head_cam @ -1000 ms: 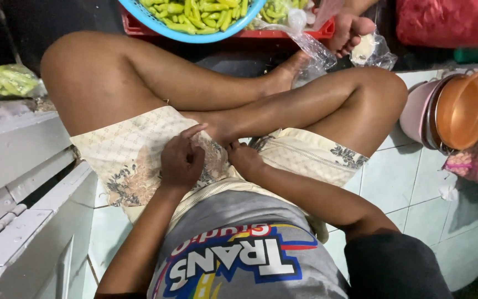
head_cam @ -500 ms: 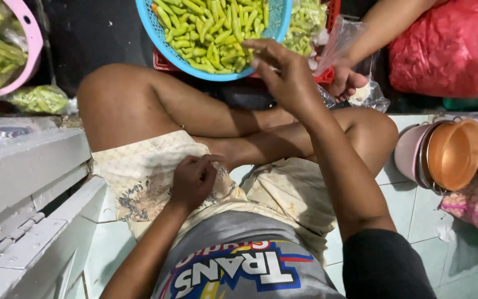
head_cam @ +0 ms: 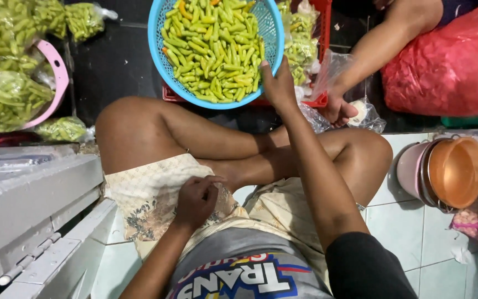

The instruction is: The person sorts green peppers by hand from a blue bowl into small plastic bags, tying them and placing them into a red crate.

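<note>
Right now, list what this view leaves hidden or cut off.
- Left hand: curled shut in the lap; its fingers hide anything inside.
- Right hand: palm pressed to the blue basket rim, out of sight.
- Green chilies: the basket's far side runs off the top edge.
- Other person's hand: fingers partly behind a clear plastic bag.

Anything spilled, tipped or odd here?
Nothing spilled. The blue basket of green chilies rests partly on a red crate, the right hand at its rim. The left hand rests closed on the lap. Pink and orange bowls stand on edge by the tiles.
</note>
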